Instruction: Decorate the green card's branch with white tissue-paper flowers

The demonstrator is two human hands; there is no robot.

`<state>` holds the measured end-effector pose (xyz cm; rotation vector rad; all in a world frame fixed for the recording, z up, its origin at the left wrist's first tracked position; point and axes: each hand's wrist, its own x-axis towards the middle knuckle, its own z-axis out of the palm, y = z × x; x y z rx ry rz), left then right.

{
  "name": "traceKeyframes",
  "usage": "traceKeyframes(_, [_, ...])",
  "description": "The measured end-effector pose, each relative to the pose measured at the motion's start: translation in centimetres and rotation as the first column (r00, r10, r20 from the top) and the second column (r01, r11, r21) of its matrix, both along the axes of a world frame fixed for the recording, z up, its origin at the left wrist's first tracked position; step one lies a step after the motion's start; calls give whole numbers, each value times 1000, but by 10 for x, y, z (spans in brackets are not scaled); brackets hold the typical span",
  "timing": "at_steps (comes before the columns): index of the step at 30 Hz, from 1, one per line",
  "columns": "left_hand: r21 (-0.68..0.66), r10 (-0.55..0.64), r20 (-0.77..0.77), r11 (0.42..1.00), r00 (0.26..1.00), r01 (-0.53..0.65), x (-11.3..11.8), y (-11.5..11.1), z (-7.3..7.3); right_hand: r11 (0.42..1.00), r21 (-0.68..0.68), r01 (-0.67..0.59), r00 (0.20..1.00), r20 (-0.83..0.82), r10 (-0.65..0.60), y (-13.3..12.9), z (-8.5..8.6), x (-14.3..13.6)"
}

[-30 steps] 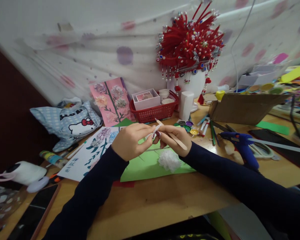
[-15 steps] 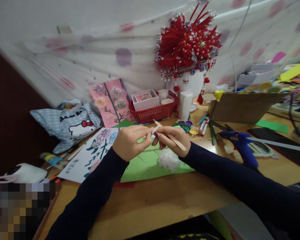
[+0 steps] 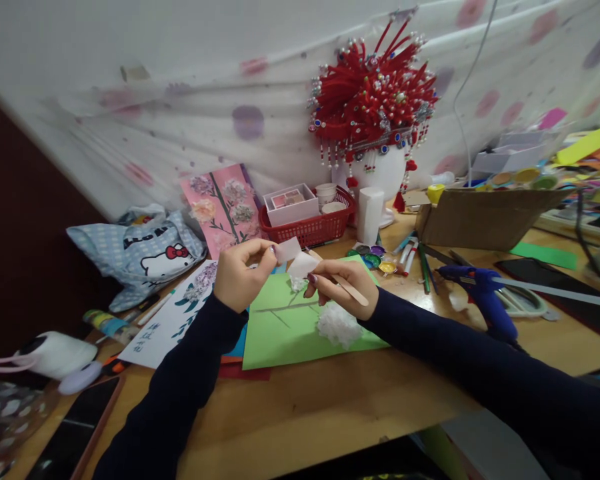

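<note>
My left hand (image 3: 241, 275) pinches a small piece of thin white paper (image 3: 289, 249) between thumb and forefinger. Close beside it, my right hand (image 3: 347, 283) has a second white paper piece (image 3: 303, 265) at its fingertips. A flat wooden craft stick (image 3: 353, 291) also lies across that hand, held in the fingers. Below both hands is a light green sheet (image 3: 275, 343) with dark branch lines on it. A fluffy white paper flower (image 3: 339, 325) rests on the sheet under my right wrist, and a small white crumpled bit (image 3: 297, 285) shows behind the fingers.
A blue glue gun (image 3: 480, 287) lies at right, near markers (image 3: 409, 255) and paint pots (image 3: 387, 267). Behind stand a red basket (image 3: 307, 230) and a beaded red headdress (image 3: 375, 100). Left are a white flower picture (image 3: 155, 340), a bag (image 3: 150, 257) and a phone (image 3: 77, 427).
My hands have moved apart, the left one going left. The white paper, pinched between both hands before, now shows as two separate pieces, one in each hand.
</note>
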<state>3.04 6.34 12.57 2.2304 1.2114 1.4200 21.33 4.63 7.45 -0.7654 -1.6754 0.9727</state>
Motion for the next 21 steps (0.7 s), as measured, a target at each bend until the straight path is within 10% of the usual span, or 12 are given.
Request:
traceKeyframes(6, [-193,-38,282,977,959,95,-12,15,2,970,240,44,962,250,-106,2,-6,3])
traceKeyframes(9, [-187,-25,320,978,947,89,-20,19,5,805,585,-104,797,533,-284,3,-23,-1])
traceKeyframes(13, [-225,-17,365,968,931,106,-23,24,5,701,595,-393,567,757,-325,1,-44,-7])
traceKeyframes(21, [-532,-200,152,809,968,251,-21,38,-18,821,565,-80,754,573,-321,15,-19,17])
